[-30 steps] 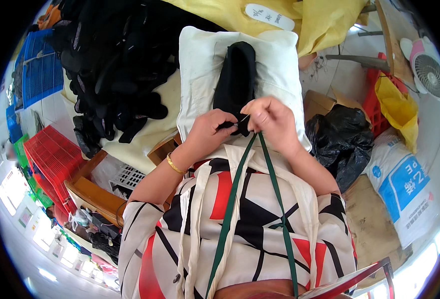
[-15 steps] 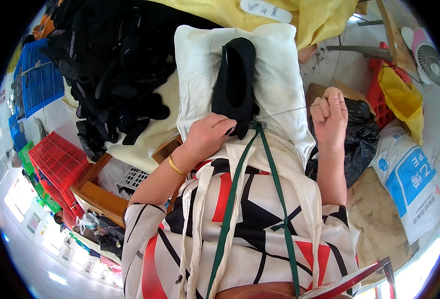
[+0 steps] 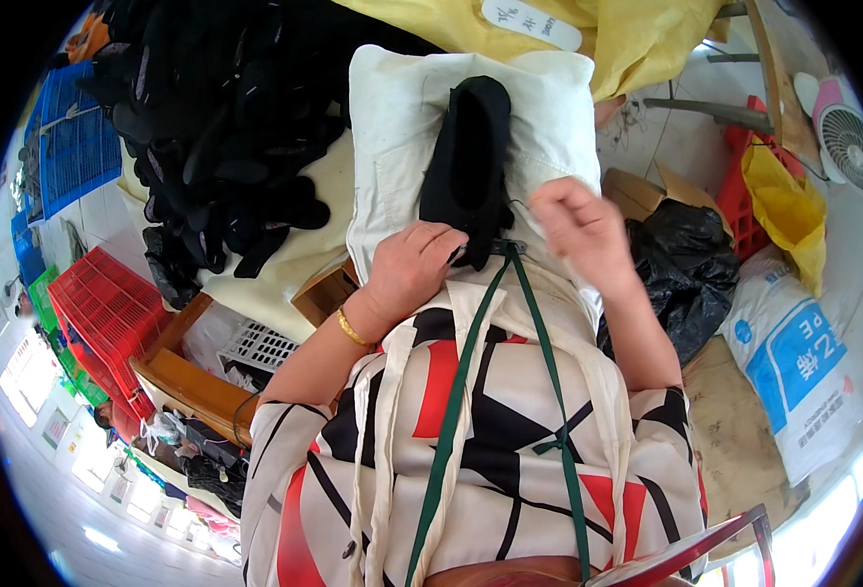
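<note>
A black cloth shoe lies lengthwise on a white cushion in front of me, its opening facing up. At the shoe's near end, my left hand is closed on its edge, with the thumb side against the fabric. My right hand hovers just right of the shoe, fingers curled in and slightly smeared by motion; what they pinch cannot be made out. A short dark thread-like line shows between that hand and the shoe.
Many black shoe pieces are heaped at the left on a cream cloth. Red crates and a blue crate stand farther left. To the right are a black plastic bag, a white sack and a fan.
My right hand has come left toward the shoe from farther right, and the thread that was stretched taut to it no longer shows so. My left hand stays on the shoe's near end.
</note>
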Tool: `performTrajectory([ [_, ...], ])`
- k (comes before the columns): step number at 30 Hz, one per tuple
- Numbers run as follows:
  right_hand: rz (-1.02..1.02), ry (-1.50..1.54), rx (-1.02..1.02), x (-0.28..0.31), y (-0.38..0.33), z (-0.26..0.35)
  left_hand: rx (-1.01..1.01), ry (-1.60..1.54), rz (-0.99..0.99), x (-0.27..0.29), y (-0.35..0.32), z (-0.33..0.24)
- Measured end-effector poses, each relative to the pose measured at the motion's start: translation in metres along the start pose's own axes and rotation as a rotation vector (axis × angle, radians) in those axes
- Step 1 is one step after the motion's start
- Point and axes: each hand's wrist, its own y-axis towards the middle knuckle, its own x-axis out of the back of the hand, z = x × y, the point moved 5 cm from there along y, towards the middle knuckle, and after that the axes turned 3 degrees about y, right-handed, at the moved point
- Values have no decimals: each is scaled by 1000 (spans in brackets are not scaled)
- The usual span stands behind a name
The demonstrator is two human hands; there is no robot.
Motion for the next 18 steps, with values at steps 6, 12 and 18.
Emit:
performTrajectory([
  [6,-382,393,230,86,-2,19,4,-41,1,-3,6,3],
  [12,-141,-11,6,27,-2,-2,-35,-33,-12,-4,6,7],
  [18,205,-740,216,-35,2,-28,-85,-32,-31,-2,1,4],
])
